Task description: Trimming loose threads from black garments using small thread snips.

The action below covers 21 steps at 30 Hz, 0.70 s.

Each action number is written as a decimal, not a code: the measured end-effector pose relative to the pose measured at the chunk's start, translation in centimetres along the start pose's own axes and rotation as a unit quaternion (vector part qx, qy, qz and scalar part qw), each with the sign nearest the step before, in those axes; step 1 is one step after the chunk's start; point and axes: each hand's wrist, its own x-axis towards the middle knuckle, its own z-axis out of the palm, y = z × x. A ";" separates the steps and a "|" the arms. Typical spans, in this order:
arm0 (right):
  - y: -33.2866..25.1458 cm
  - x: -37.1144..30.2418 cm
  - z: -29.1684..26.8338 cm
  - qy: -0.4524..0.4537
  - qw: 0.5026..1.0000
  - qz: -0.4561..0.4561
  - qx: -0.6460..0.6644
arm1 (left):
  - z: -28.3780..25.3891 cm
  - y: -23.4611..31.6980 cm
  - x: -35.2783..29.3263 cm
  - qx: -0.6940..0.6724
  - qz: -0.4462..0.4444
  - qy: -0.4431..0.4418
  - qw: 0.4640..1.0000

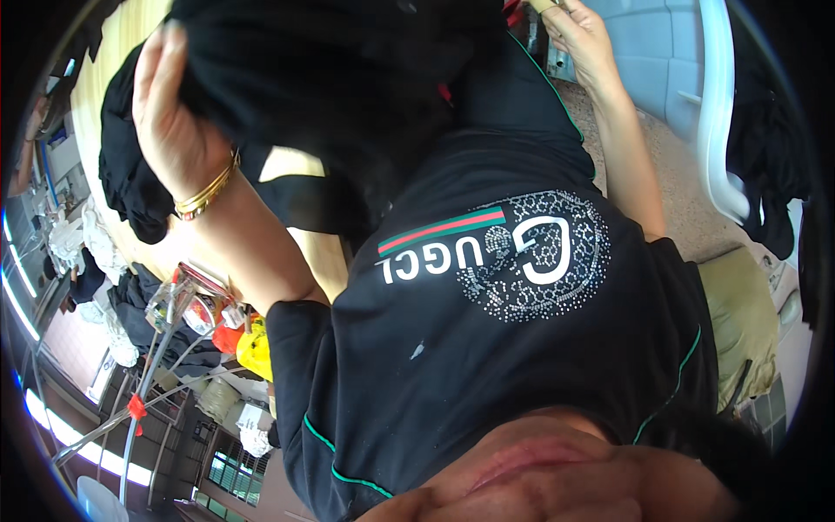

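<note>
A large bundle of black cloth (330,74) fills the top of the view, partly blurred. At its left edge my left hand (178,130), with gold bangles at the wrist, has its fingers raised and long against the cloth. A fold of the cloth runs over the thumb side, which is hidden, and the hand seems to grip it. Over at the upper right my right hand (578,35) is closed, its fingertips cut by the frame's top edge. A small tan piece (544,5) shows at those fingertips; its kind cannot be made out.
Under the cloth lies a pale wooden tabletop (335,265). To the right are a light blue plastic surface with a curved rim (715,113), dark cloth (770,148) and an olive cloth-covered thing (739,313). At left stand a metal-tube frame (156,365) and a yellow bag (255,350).
</note>
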 end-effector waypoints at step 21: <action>-2.8 -0.7 2.1 -0.025 0.997 0.046 0.057 | -0.3 -2.8 -4.0 -0.353 -0.083 -0.204 0.909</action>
